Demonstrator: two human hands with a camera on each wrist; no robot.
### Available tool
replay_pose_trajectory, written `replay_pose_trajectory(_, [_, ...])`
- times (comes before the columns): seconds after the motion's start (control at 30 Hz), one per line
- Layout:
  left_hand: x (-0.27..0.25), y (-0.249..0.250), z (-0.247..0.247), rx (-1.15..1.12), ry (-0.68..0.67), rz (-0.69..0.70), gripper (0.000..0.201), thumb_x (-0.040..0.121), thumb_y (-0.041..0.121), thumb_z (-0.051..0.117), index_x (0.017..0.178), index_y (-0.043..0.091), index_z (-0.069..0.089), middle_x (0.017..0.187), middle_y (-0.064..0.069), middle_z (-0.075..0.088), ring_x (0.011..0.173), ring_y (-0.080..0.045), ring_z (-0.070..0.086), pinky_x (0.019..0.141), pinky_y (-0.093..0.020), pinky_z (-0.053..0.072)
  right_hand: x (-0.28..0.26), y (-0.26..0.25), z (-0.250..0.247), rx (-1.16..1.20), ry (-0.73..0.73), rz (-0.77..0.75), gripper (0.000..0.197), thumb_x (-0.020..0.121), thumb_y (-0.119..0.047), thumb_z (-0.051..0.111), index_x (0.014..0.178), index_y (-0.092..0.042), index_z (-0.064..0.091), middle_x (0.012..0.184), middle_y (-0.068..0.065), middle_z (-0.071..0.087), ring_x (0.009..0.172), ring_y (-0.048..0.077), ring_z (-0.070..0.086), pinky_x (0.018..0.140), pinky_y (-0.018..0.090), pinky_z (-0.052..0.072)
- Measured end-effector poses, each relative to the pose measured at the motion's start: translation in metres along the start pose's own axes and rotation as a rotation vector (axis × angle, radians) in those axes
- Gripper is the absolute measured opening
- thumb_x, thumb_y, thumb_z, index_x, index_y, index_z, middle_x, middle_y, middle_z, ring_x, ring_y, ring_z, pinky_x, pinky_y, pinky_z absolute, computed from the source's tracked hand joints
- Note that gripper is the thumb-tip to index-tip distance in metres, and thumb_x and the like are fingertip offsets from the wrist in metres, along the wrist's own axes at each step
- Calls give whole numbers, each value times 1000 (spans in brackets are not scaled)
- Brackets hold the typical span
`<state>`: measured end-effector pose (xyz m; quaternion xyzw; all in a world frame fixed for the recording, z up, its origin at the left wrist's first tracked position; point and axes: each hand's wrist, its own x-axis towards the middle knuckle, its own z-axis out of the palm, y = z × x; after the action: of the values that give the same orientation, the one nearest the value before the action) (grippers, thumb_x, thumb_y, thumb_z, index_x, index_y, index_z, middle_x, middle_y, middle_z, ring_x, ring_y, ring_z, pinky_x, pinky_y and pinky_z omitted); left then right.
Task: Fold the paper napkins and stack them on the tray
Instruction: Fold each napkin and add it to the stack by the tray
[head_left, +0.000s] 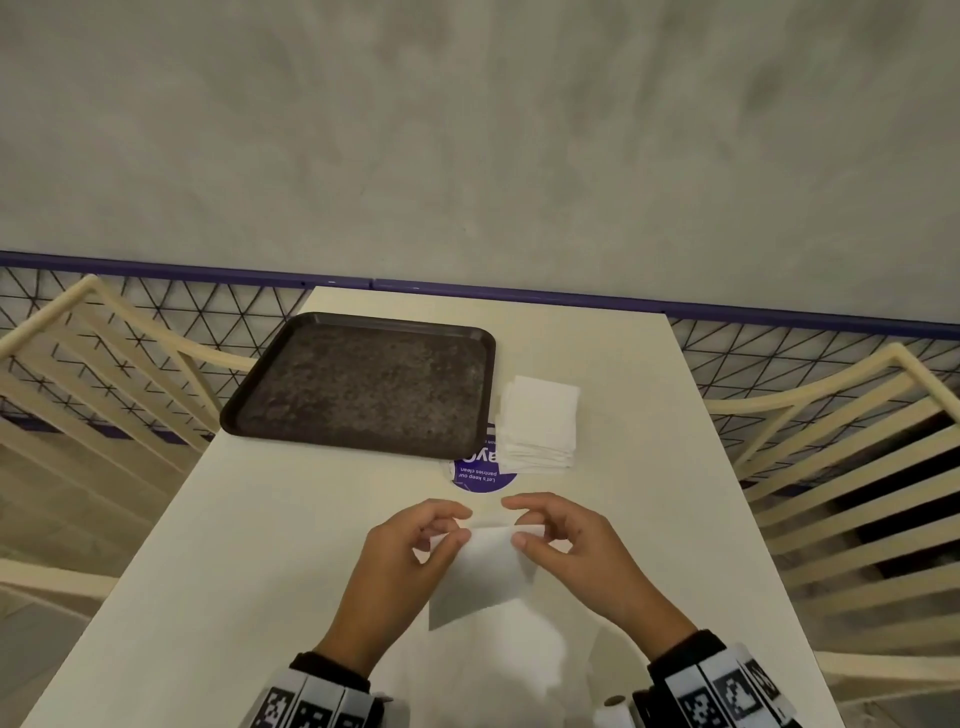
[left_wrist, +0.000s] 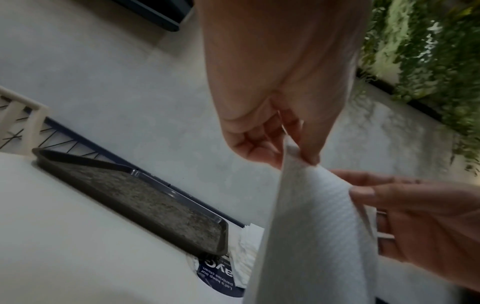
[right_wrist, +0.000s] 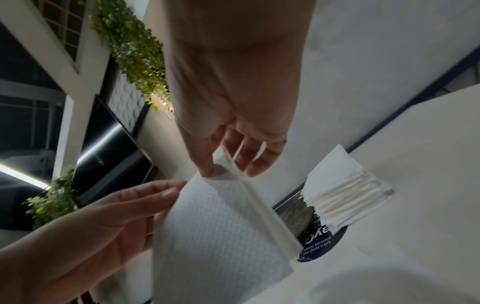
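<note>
A white paper napkin (head_left: 480, 574) hangs above the near half of the table, held up by its top edge. My left hand (head_left: 415, 540) pinches its upper left corner between thumb and fingers. My right hand (head_left: 550, 530) pinches the upper right corner. In the left wrist view the napkin (left_wrist: 311, 236) drapes down from my left hand's fingertips (left_wrist: 309, 158). The right wrist view shows the napkin (right_wrist: 221, 226) with a folded double edge running down its right side. The dark tray (head_left: 363, 384) lies bare at the far left of the table. A pile of white napkins (head_left: 540, 423) sits just right of it.
A round purple sticker (head_left: 483, 473) lies on the table (head_left: 260, 545) between the tray and my hands, partly under the pile. Cream slatted chairs (head_left: 852, 467) stand on both sides. A grey wall and a wire grid fence close off the far edge.
</note>
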<state>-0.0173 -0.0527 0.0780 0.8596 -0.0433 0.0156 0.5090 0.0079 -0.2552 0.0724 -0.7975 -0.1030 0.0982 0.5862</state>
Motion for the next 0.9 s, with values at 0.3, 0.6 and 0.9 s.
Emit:
replay_pose_trajectory(0.3, [2, -5, 10, 216, 21, 171, 36, 78, 55, 46, 87, 29, 69, 84, 29, 61, 76, 10, 54, 70, -3, 38, 5, -9, 15, -403, -48, -203, 10, 85, -32, 66, 89, -27, 73, 75, -29, 55, 85, 4, 55, 76, 20, 44])
replay_pose_trajectory(0.6, [2, -12, -1, 223, 90, 185, 35, 76, 55, 46, 77, 29, 70, 75, 25, 68, 82, -2, 59, 68, -11, 42, -1, -1, 2, -473, -27, -167, 9, 88, -32, 61, 86, -28, 69, 73, -30, 56, 85, 1, 54, 79, 9, 35])
replay_pose_trajectory(0.9, [6, -8, 1, -3, 120, -4, 23, 69, 24, 78, 65, 44, 67, 71, 34, 66, 80, 3, 62, 68, -6, 44, -8, 12, -17, -227, 74, -28, 22, 78, -26, 74, 94, -37, 63, 95, -20, 65, 94, -1, 58, 80, 3, 37])
